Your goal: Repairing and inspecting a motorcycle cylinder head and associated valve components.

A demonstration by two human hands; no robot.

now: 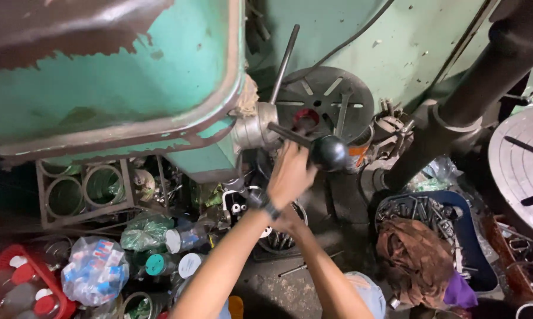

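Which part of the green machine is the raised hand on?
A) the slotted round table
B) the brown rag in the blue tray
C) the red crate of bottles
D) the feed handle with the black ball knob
D: the left hand is closed around the feed handle just short of its black ball knob; the right hand is lower, blurred and mostly hidden.

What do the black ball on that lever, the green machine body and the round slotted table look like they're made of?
Ball knob: probably hard plastic or painted metal, smooth with a dull sheen.
Machine body: likely cast metal under green paint, chipped to dark patches near the rim.
Slotted round table: bare grey metal, matte, with cut slots.
The left hand grips the lever beside the knob.
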